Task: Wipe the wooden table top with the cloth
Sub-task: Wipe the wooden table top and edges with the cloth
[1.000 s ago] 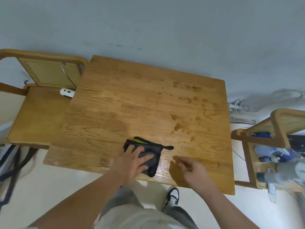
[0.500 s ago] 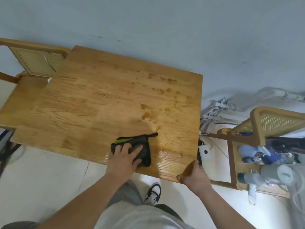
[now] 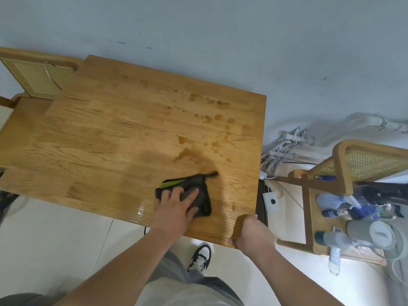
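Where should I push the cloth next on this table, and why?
Probably forward and slightly right. The left hand presses the dark cloth flat near the front edge, and wet-looking blotches spread across the table top just beyond it. The right hand grips the corner, steadying the table.

Even soft daylight; glare patch on table (image 3: 141,212) near edge; wide-angle bending; slight blur.

1. left hand (image 3: 174,212) lies palm down, fingers spread flat, pressing on the dark grey cloth (image 3: 198,191).
2. right hand (image 3: 254,234) curls its grip over the near right corner of the worktop (image 3: 123,138).
3. both forearms bare, reaching forward.
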Available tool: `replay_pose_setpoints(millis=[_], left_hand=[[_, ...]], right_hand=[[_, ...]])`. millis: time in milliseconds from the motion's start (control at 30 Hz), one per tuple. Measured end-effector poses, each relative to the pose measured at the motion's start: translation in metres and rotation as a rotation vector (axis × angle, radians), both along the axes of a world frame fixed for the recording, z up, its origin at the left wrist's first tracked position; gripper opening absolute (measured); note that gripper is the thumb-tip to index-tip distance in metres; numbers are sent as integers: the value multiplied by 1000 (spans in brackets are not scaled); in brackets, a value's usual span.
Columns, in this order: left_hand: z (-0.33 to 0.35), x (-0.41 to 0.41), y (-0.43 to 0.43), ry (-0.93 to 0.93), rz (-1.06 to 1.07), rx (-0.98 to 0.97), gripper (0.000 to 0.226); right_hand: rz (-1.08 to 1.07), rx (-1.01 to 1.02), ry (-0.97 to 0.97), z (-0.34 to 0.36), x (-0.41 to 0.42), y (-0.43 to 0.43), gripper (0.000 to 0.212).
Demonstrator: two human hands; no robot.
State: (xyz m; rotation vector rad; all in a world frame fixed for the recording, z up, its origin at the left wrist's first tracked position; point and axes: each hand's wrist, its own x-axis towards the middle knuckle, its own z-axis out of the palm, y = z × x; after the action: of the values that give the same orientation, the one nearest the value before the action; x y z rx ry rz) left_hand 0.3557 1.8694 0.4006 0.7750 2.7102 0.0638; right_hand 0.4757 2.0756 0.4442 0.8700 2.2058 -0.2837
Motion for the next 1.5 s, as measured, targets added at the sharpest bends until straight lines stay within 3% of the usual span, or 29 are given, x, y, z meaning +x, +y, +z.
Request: replay_pose_setpoints(millis=[100, 200, 300, 400, 500, 600, 633, 700, 733, 767, 900, 1000, 1067, 1133, 1200, 1333, 1400, 1500], left_hand=[[6, 31, 23, -29, 151, -32, 60], [8, 68, 31, -106, -213, 23, 59], [10, 32, 30, -145, -500, 26, 55], [15, -5, 67, -79, -286, -36, 55], [15, 11, 111, -79, -126, -41, 58], [6, 47, 112, -70, -418, 10, 62], [4, 43, 108, -68, -531, 41, 61], [2, 10, 108, -56, -730, 36, 58], [1, -8, 114, -40, -784, 2, 57], [3, -21, 122, -29, -749, -32, 56], [10, 2, 149, -56, -231, -10, 56], [8, 62, 129, -66, -406, 42, 52], [2, 80, 101, -89, -720, 104, 46], [1, 58, 82, -83, -878, 104, 44], [1, 24, 73, -40, -746, 56, 48], [6, 5, 55, -29, -62, 43, 53], [2, 37, 42, -38, -77, 55, 53], [-1, 62, 9, -51, -461, 184, 47]], right_hand=[[28, 9, -39, 1, -5, 2, 93], [73, 26, 1, 7, -8, 5, 55], [45, 5, -20, 5, -6, 6, 82], [-45, -78, -45, 9, -5, 8, 104], [-199, -195, 37, 12, 0, 11, 92], [-421, -369, 196, 15, 12, 25, 38], [-542, -474, 253, 17, 20, 31, 32], [-789, -651, 289, 20, 40, 40, 49], [-874, -640, 284, 21, 49, 43, 53], [-932, -590, 292, 22, 57, 46, 52], [-1094, -481, 452, 19, 70, 38, 28], [-1181, -490, 559, 22, 63, 34, 20], [-1166, -427, 609, 21, 60, 36, 20], [-1085, -350, 585, 17, 60, 35, 18], [-972, -301, 570, 18, 56, 32, 19], [-748, -344, 555, 23, 40, 24, 18], [-602, -324, 490, 21, 32, 23, 36], [-366, -237, 412, 22, 12, 27, 50]])
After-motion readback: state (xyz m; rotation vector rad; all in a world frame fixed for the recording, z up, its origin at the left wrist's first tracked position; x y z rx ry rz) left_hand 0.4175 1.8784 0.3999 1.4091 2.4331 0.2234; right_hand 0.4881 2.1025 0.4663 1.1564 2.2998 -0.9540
